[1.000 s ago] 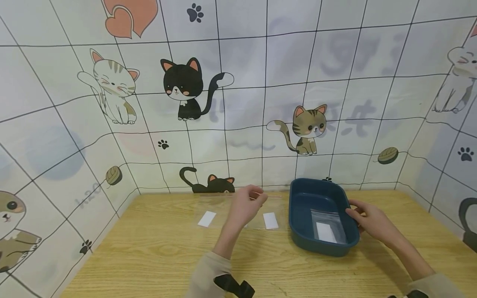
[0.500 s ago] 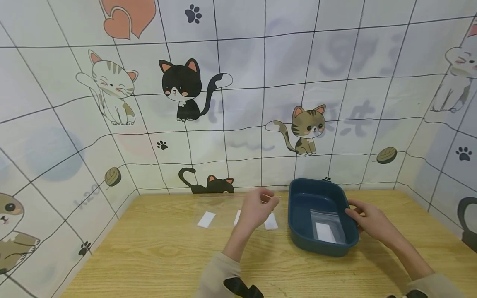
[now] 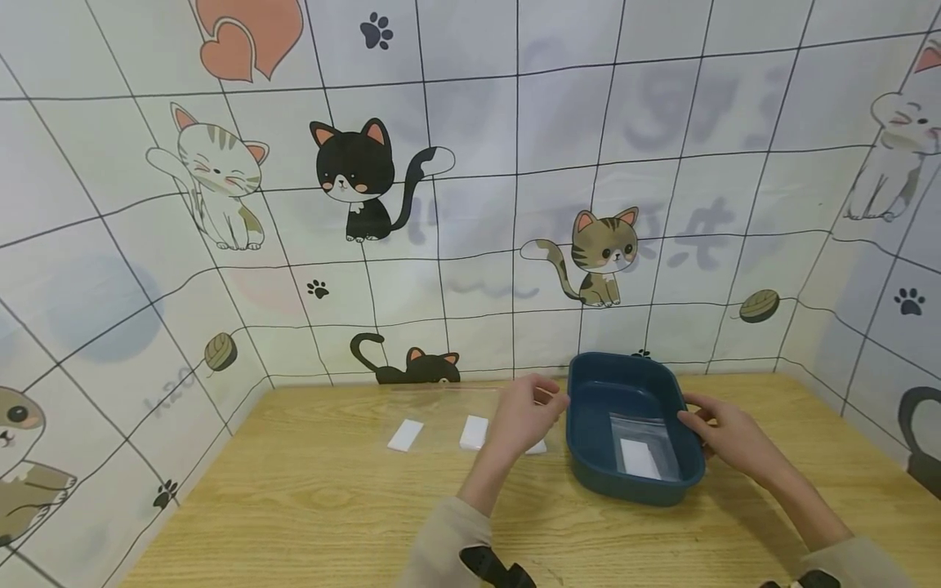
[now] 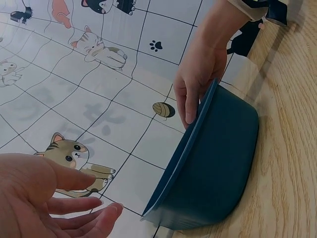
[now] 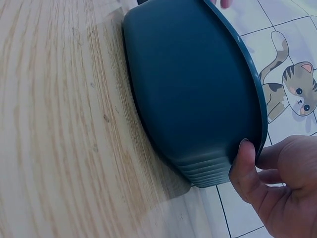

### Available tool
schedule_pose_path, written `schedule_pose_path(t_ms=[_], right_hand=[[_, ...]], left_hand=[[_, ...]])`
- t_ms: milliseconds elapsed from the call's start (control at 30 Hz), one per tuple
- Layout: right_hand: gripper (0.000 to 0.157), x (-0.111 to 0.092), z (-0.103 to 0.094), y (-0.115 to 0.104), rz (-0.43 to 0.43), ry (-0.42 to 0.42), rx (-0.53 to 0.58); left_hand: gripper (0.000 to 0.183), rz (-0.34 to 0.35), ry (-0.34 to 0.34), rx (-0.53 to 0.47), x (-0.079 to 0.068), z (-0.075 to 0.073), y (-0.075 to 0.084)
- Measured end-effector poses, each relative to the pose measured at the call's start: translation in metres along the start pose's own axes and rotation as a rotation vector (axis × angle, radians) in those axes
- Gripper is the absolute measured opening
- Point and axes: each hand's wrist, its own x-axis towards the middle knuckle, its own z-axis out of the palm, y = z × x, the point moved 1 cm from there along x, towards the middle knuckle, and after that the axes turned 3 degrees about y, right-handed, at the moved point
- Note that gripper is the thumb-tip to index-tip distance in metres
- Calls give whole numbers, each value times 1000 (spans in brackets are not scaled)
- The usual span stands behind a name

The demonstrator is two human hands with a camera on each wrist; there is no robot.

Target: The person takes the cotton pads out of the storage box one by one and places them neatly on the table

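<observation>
Wall (image 3: 478,212): white with a dark grid, showing printed cats (image 3: 356,167), paw prints (image 3: 376,31) and yarn balls (image 3: 760,306).
Wooden table (image 3: 309,506): reaching back to the wall and bearing everything about my hands.
Tub (image 3: 628,488): dark blue, standing open side up on the table, right of the middle.
Right hand (image 3: 724,433): I am clamping the tub's right edge between thumb and fingers.
Left hand (image 3: 525,416): I am holding it just beside the tub's left edge, thumb and fingers apart and loosely bent, a gap showing between fingertips and tub.
Small zip bag (image 3: 639,426): lying inside the tub toward its near end, a white slip (image 3: 638,459) showing through it.
Clear plastic (image 3: 441,408): lying flat left of the tub, three white pieces (image 3: 404,435) showing; my left hand is partly covering the rightmost. Whether it is one bag or several, I cannot tell.
Sleeves (image 3: 444,539): beige, a dark strap (image 3: 488,563) crossing the left one.
</observation>
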Motion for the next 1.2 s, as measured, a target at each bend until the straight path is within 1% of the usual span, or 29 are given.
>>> schedule_pose_path(t_ms=[67,267,367,600,833,1033,1200], right_hand=[[53,0,0,0,-2,1,4],[52,0,0,0,-8,3,11],[51,-1,0,-1,-6,4,10],[51,-1,0,-1,-4,1,15],[51,-1,0,0,-14,5,15],[51,-1,1,1,-13,13,6],[51,-1,2,1,-11,17,8]], left_hand=[[25,-12,-9,-11,1,3,0],[25,-5,-15,-34,3,11,-1],[25,1,-12,-8,4,14,-1],[25,-26,-20,40,6,23,1],[23,-19,-25,97,9,33,4],[24,-59,-40,123,9,41,8],[25,-84,-53,133,11,47,8]])
